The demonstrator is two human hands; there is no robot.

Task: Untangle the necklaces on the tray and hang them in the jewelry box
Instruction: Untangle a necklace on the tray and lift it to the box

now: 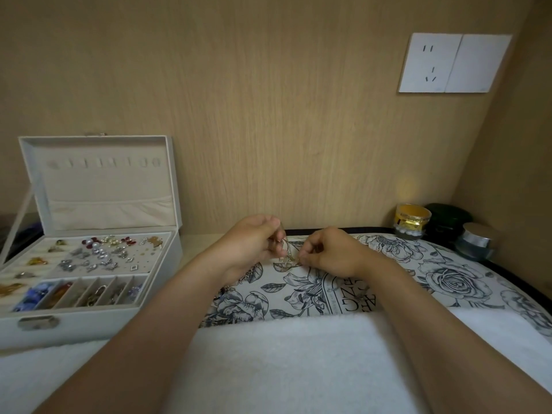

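A fine gold necklace chain (289, 256) stretches between my two hands above the floral-printed tray (448, 282). My left hand (254, 243) pinches one part of the chain with curled fingers. My right hand (325, 252) pinches the other part just to its right. A silvery chain (249, 271) lies on the tray under my left wrist, partly hidden. The white jewelry box (89, 321) stands open at the left, its lid upright, with earrings and beads in its compartments. No necklace hangs inside the lid.
A gold jar (412, 221), a dark green container (448, 218) and a silver-lidded jar (478, 240) stand at the back right by the wall. A white towel (283, 363) covers the near side. A wall socket (454, 62) sits on the wooden wall.
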